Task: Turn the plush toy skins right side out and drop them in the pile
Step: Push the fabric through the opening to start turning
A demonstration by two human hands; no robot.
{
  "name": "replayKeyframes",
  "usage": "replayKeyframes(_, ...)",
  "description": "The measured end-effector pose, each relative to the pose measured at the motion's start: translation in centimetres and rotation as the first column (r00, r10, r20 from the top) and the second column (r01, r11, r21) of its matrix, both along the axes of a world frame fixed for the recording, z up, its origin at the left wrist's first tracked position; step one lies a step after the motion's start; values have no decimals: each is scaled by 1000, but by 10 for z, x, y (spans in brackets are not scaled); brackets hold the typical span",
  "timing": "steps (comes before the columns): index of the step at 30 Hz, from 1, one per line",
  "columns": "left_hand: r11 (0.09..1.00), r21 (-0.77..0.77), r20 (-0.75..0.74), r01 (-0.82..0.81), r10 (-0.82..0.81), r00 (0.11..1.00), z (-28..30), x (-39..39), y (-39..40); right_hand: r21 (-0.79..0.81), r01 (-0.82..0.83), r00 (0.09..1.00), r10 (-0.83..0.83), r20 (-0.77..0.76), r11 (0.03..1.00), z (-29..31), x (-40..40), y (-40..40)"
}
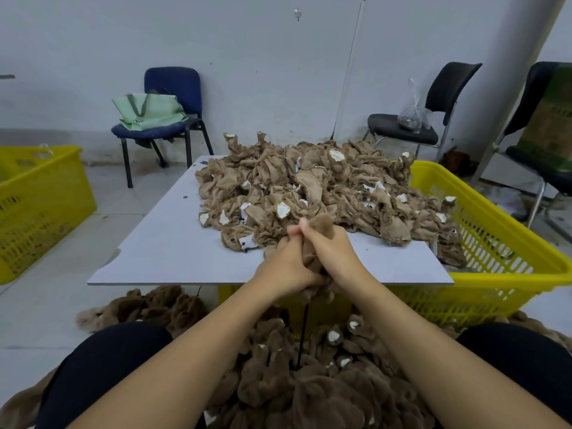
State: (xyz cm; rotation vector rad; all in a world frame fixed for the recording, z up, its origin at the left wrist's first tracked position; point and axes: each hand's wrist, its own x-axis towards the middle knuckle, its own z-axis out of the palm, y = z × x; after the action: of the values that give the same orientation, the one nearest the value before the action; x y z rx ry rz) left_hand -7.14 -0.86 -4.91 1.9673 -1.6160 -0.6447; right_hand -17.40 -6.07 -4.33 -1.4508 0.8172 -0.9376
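Observation:
A brown plush skin (322, 226) is bunched between both hands over the near edge of the grey board (154, 243). My left hand (283, 264) grips its lower part, and my right hand (329, 247) grips it from the right with fingers curled round the fabric; a fuzzy end sticks up above my right hand. Behind them a heap of inside-out tan skins (309, 184) with white patches covers the board's far right. On the floor between my knees lies a pile of fuzzy brown skins (309, 382).
A yellow crate (495, 243) stands at the right under the board's edge, another yellow crate (37, 205) at the left. A blue chair (173, 88) with a green bag and two black chairs (448, 88) stand by the wall.

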Motion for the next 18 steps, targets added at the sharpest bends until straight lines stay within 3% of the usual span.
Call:
replayKeyframes(3, 960, -271, -86, -69, 47, 995, 21, 2, 3, 22, -26, 975, 21, 223, 999, 17, -3, 0)
replayKeyframes(5, 927, -359, -131, -106, 63, 989, 28, 0, 1, -7, -22, 963, 23, 269, 1000, 23, -3, -1)
replayKeyframes(6, 932, -346, -132, -109, 67, 989, 25, -1, -1, -53, -5, 975, 16, 221, 999, 21, -3, -1)
replayKeyframes(8, 981, -179, -142, -78, 53, 988, 8, -3, -2, -141, 22, 999, -26, -28, 990, 5, -1, -1)
replayKeyframes(10, 1000, 7, -184, -7, 8, 983, -17, -8, 1, -121, 7, 950, -45, -310, 993, -19, 2, 2)
replayKeyframes(11, 1000, 28, -175, 15, -9, 985, -28, -11, 0, -97, 21, 926, -56, -372, 995, -29, 2, 4)
replayKeyframes(14, 998, -32, -130, -45, 41, 991, -38, -13, -5, -109, 61, 957, -89, -276, 992, -35, 0, 3)
replayKeyframes(18, 950, -267, -16, -164, 166, 986, -28, -4, -13, -114, -136, 990, 140, 30, 984, -16, 0, -6)
